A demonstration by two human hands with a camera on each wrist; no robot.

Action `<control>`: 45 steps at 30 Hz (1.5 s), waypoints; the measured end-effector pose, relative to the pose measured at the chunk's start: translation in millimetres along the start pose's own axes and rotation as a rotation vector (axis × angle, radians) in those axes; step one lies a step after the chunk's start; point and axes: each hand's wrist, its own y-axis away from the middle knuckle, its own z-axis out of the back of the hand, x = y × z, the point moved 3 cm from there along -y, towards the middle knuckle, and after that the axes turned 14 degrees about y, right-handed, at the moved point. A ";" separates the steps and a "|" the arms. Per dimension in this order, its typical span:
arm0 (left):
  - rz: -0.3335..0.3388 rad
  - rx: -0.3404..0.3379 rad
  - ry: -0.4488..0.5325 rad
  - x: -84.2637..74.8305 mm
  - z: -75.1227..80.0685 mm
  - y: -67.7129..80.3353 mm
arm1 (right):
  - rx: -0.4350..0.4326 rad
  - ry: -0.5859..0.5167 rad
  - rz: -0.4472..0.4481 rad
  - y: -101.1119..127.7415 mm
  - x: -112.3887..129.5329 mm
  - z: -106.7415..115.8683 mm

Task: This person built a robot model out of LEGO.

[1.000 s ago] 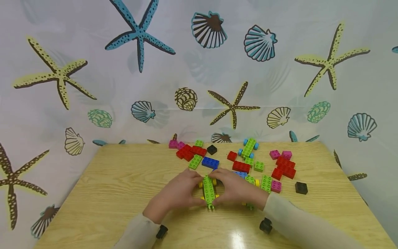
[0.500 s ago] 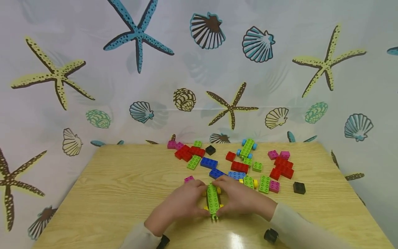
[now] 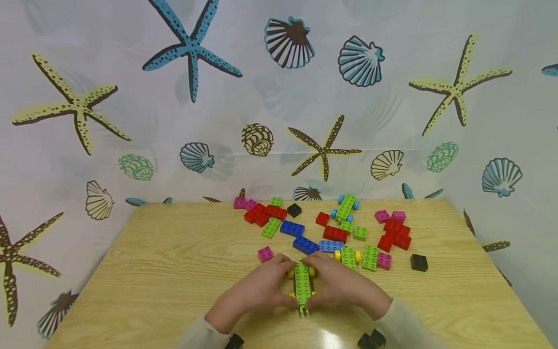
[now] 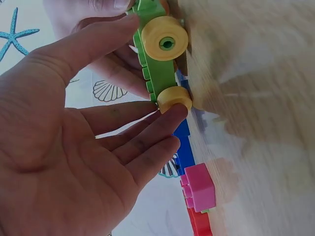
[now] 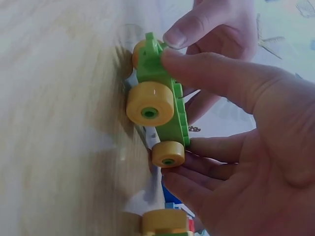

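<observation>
A green toy car base (image 3: 302, 283) with studs on top and yellow wheels stands on the table between both hands, its hooked end toward the person. My left hand (image 3: 267, 286) holds its left side, thumb at the near end and fingertips by the far wheel (image 4: 174, 98). Opposite it, my right hand (image 3: 342, 283) grips the right side in the same way, its thumb near the hook and its fingers around the far wheel (image 5: 168, 154). A pink brick (image 3: 265, 254) lies just beyond the left hand.
Blue bricks (image 3: 305, 245) lie beyond the hands. A second yellow-wheeled green car base (image 3: 348, 257) stands to the right, near a green brick (image 3: 370, 258) and a black brick (image 3: 419, 262). Farther back are red bricks (image 3: 335, 234) and a blue-wheeled car base (image 3: 346, 208).
Both hands have moved the green car base toward the person and slightly right, still holding it. The pink brick and blue bricks behind them have come into view.
</observation>
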 end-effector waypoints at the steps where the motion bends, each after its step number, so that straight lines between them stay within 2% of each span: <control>1: 0.005 -0.001 0.008 0.5 -0.2 -0.6 | -0.005 -0.014 -0.003 0.3 -0.8 -0.8; 7: 0.027 -0.003 0.030 4.7 -0.7 -3.4 | -0.020 -0.063 -0.011 -0.6 -6.4 -4.6; 13: 0.016 -0.003 0.037 8.4 -1.0 -5.5 | -0.027 -0.094 -0.025 -2.3 -11.4 -7.0; 24: 0.030 0.007 0.040 13.4 -2.3 -6.9 | -0.038 -0.095 -0.017 -1.5 -9.3 -6.3; 36: 0.045 0.009 0.035 10.4 -1.4 -6.1 | -0.039 -0.080 -0.024 -1.2 -8.5 -6.5; 45: 0.023 0.006 -0.010 8.1 -2.1 -3.2 | -0.030 -0.076 -0.033 -0.8 -7.4 -6.2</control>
